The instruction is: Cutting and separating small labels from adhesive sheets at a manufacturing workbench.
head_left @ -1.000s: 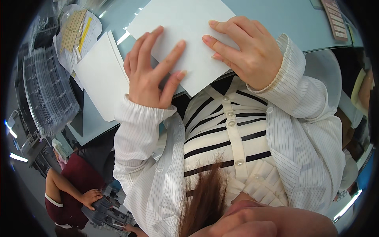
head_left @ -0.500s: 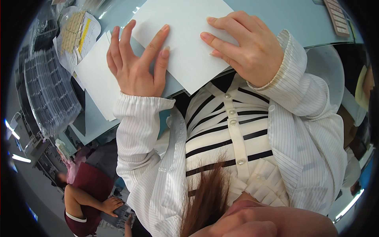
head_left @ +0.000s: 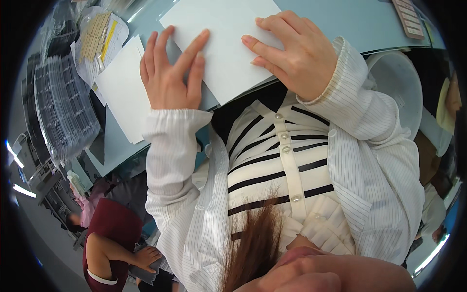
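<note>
White sheet (head_left: 226,48) lies at twelve o'clock on the bluish table (head_left: 340,29); your left hand (head_left: 171,80) spreads its fingers over its nine-o'clock side (your right hand (head_left: 301,58), likewise spread, at three o'clock).

a glossy pale blue worktop (head_left: 348,24), catching the light
one broad white sheet (head_left: 228,56) lies with a corner at the near edge; loose white sheets (head_left: 124,92) overlap toward the near left corner, a yellow-striped paper (head_left: 115,35) beyond them by the left edge, and a pink slab (head_left: 407,18) near the right end.
</note>
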`<state>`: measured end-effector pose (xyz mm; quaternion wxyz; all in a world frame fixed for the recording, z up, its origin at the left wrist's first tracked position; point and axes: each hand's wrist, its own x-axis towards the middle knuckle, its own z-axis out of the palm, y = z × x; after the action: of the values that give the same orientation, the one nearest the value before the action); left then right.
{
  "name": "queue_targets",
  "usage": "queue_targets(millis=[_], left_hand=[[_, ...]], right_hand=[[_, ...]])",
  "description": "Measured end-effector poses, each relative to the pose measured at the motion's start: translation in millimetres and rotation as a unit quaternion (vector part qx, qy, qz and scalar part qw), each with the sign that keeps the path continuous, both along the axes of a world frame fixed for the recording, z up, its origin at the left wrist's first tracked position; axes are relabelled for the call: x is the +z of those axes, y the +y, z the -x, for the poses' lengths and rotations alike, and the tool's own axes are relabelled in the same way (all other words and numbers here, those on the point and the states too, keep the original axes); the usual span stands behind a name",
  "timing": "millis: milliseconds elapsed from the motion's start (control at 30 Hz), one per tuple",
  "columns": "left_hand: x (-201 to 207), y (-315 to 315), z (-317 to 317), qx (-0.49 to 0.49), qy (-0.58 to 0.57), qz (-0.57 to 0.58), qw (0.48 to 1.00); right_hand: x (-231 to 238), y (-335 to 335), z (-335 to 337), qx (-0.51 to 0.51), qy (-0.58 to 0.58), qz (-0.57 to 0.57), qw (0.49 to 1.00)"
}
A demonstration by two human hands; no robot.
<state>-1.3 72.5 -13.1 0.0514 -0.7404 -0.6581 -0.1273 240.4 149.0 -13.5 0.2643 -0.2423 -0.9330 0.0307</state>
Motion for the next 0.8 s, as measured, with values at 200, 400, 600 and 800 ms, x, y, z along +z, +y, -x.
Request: queue_targets(millis=[200, 400, 600, 800], left_hand=[[-9, 14, 11, 0.055, -0.007, -0.016, 0.998], [-37, 19, 24, 0.078, 0.037, -0.048, 0.995], [-33, 20, 24, -0.004, -0.043, -0.041, 0.998], [-31, 24, 28, -0.013, -0.102, -0.014, 0.995]], right_hand=[[-9, 2, 2, 0.007, -0.002, -0.03, 1.0], [-8, 1, 1, 0.053, 0.063, 0.003, 0.997], [-3, -27, 27, 0.19, 0.122, 0.096, 0.969], [-8, -24, 38, 0.226, 0.101, 0.107, 0.963]])
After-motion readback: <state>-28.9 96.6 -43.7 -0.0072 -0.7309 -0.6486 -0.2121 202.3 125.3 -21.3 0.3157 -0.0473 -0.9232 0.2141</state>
